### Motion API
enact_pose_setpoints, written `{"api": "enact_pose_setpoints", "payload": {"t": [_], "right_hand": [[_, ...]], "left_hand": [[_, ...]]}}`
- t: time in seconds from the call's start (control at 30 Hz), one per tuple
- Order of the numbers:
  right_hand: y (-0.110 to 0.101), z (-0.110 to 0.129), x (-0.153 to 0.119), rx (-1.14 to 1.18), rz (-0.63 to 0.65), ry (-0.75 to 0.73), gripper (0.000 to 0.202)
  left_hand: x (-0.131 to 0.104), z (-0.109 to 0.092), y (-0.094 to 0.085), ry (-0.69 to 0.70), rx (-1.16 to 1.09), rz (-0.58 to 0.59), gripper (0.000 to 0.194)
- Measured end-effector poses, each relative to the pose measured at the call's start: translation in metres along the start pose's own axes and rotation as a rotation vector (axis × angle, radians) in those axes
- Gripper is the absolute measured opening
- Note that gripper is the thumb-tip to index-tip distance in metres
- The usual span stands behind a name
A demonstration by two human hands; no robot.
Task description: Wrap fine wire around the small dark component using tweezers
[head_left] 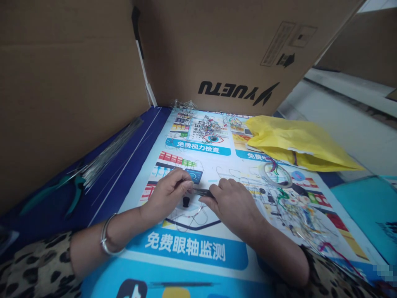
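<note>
My left hand (169,192) is closed in a pinch, thumb against forefinger; what it pinches is too fine to make out. Facing it, my right hand (232,203) grips a slim dark tool (202,192) with narrow pointed metal jaws, tweezers or fine pliers, most of it hidden in the palm. The tool's tip points left and meets my left fingertips. Below the two hands, a thin looped wire (198,214) lies over the printed sheet.
Green-handled pliers (76,194) and a bundle of straight wires (107,155) lie at left. Tangled wire pieces (211,126) sit toward the back, more coloured strands (297,211) at right. A tape roll (288,181) is near a yellow bag (297,140). Cardboard walls (186,49) stand behind.
</note>
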State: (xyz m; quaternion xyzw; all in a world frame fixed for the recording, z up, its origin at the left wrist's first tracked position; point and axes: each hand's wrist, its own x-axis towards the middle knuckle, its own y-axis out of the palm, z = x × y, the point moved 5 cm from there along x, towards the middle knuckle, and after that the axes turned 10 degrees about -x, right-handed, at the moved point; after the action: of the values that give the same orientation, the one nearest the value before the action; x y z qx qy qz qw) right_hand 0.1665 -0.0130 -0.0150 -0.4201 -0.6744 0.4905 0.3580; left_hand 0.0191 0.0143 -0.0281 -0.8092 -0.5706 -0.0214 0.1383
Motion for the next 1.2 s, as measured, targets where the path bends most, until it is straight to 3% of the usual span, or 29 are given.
{"api": "enact_pose_setpoints", "payload": {"t": [0.43,0.83,1.2], "right_hand": [[0.002,0.001,0.000,-0.022,-0.054,-0.031,0.041],[0.005,0.002,0.000,-0.004,-0.023,-0.025,0.042],[0.009,0.005,-0.003,-0.025,-0.046,-0.064,0.045]], "left_hand": [[-0.003,0.009,0.004,-0.228,-0.228,-0.003,0.015],[0.000,0.011,0.003,-0.309,-0.328,-0.027,0.017],[0.000,0.018,0.005,-0.299,-0.414,0.031,0.016]]}}
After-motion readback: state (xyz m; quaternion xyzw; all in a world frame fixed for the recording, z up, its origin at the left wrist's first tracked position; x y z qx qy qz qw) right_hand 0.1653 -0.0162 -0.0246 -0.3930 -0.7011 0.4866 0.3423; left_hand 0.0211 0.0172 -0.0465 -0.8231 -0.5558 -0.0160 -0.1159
